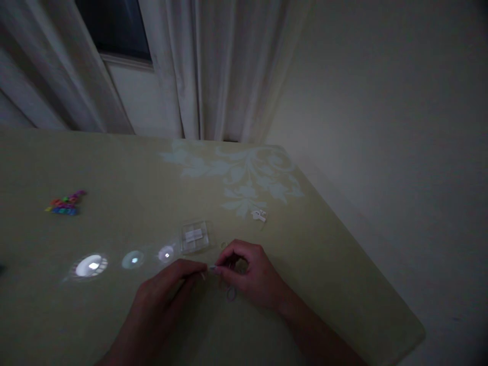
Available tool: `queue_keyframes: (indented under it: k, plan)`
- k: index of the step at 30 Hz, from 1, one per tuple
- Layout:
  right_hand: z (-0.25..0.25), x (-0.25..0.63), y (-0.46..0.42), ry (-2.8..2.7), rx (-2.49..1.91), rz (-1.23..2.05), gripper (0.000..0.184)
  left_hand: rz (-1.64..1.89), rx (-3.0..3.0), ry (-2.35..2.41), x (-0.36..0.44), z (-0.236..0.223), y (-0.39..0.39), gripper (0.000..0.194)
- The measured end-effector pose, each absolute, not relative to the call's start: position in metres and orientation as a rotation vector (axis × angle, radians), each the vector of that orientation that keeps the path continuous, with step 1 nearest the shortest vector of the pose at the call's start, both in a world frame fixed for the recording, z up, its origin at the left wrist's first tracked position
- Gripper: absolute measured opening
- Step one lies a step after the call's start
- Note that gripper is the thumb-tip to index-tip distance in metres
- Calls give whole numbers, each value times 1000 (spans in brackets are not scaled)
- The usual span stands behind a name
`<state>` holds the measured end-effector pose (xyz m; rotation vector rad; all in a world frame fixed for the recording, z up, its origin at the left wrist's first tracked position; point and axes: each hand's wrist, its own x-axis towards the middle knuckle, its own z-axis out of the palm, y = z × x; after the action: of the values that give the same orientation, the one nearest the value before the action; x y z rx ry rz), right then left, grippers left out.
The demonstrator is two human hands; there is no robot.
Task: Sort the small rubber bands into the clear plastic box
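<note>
My left hand (163, 290) is closed in a pinch, its fingertips meeting those of my right hand (249, 272) over the table. Between them shows a tiny pale piece (212, 267), too small and dim to name. My right thumb and forefinger pinch it; what the left fingertips hold is hard to make out. A thin ring (231, 293) lies just below my right fingers, and another small pale ring (223, 245) lies above them. Beyond my hands is a clear plastic box (194, 237) with a white label-like patch.
A small white item (259, 215), perhaps a tag, lies beyond my right hand. Several bright coloured small pieces (64, 204) form a pile at the far left. The table (125, 178) has a leaf pattern and reflected lights. Curtains (236, 66) and a wall (381, 127) stand behind it.
</note>
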<state>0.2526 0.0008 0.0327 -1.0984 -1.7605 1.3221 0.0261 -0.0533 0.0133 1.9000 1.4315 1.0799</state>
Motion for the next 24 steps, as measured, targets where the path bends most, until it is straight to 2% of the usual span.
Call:
queue_keyframes:
  k: [9,15,18,24]
  plan:
    - [28,244,-9,-1671,-1066,1355,8,1175,1917,1445,23,5,-59,21]
    - [32,242,-12,-1746,-941,1385,6,1202,1951,1390,27,19,-55,17]
    - [32,246,-8,-1782,-990,1270,9,1247,1911,1466,28,25,-52,16]
    - [26,255,3,-2022,-1245,841,12,1261,1751,1583,25,26,-51,16]
